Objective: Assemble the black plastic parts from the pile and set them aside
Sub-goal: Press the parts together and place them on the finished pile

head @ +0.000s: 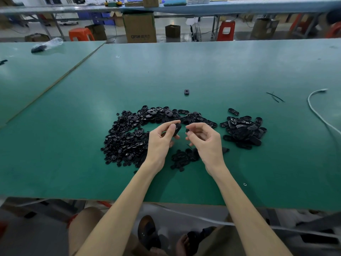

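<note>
You have one view only: your head-worn wide-angle camera faces forward and down, close over the heap of small black plastic parts [127,137] on the green-topped bench [184,71]; beyond the heap it reaches a far blue-topped bench [239,5].

— Where do the black parts lie?
— A wide pile [127,139] of round pieces and oval shells at left, a smaller heap [243,130] apart at right.
— Any others?
— An oval part [177,129] is pinched in the left hand [161,140], a small piece [187,130] in the right hand [206,141].
</note>
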